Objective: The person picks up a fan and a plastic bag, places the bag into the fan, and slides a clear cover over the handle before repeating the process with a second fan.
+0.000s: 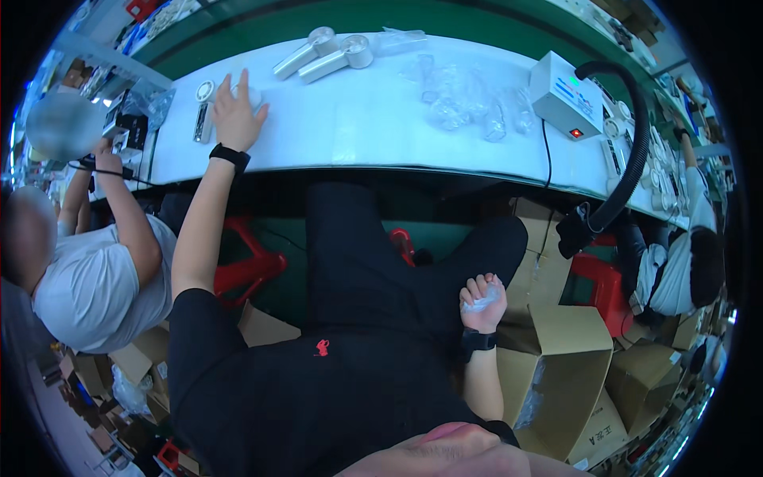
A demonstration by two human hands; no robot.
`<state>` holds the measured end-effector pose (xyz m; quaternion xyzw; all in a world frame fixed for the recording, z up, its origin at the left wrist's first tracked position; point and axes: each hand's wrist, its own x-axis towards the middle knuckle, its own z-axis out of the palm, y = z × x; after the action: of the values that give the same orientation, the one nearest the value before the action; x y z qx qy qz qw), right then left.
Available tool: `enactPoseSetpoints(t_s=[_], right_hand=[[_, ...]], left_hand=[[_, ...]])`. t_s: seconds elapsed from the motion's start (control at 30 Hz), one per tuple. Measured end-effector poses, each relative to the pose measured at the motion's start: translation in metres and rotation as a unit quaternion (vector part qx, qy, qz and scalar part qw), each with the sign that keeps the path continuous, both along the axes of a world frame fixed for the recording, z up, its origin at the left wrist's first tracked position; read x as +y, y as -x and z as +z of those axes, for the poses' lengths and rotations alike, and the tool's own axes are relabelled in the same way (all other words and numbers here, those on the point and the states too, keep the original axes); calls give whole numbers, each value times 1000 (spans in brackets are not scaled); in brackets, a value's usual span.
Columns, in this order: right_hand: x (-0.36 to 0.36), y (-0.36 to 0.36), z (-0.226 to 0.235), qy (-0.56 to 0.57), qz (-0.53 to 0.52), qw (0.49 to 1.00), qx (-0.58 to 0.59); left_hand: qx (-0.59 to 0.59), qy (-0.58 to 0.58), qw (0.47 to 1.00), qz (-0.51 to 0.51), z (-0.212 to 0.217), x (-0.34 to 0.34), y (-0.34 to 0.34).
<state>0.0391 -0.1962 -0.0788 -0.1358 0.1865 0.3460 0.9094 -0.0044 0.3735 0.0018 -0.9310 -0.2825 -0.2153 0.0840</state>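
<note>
The workshop is crowded around a long white tabletop (358, 127), with a co-worker in a pale shirt (99, 278) seated off to the left and another co-worker (675, 270) over at the right. Below the tabletop's near edge, opened cardboard boxes (568, 330) stand by the seated person's right side. On the far side of the tabletop lie two pale handheld fans (343, 60), slanted and close together, and further right a heap of clear plastic bags (465, 99) sits near a white box (566, 95) with a black hose (636, 119). The left hand (234, 119) is out over the tabletop with its grip wide, fingers fanned apart and nothing clasped that I can see; a round pale piece (255, 97) peeks out between thumb and forefinger, and whether skin meets it I cannot tell. Just beside that hand, on its left, a slim pale device (203, 115) lies with its long axis running away from the person, round end farther off. The left hand is clearly the nearer one to both; the right hand (486, 319) is well apart, low by the right thigh, fingers curled in around crumpled clear plastic (480, 301).
</note>
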Motion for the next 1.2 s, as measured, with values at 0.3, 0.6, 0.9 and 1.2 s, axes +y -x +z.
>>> enactPoseSetpoints(t_s=[0.3,0.6,0.9,1.2], right_hand=[[22,-3,-6,5,30,999,-17],[8,7,-18,-67,-30,992,103],[22,-14,12,-32,21,998,-44],[20,-1,19,-33,-5,999,-17]], left_hand=[[-4,30,994,-105,-18,6,-132],[97,134,986,29,-7,4,-74],[-40,96,913,-395,26,-164,-173],[-123,149,939,-284,-10,-168,-246]])
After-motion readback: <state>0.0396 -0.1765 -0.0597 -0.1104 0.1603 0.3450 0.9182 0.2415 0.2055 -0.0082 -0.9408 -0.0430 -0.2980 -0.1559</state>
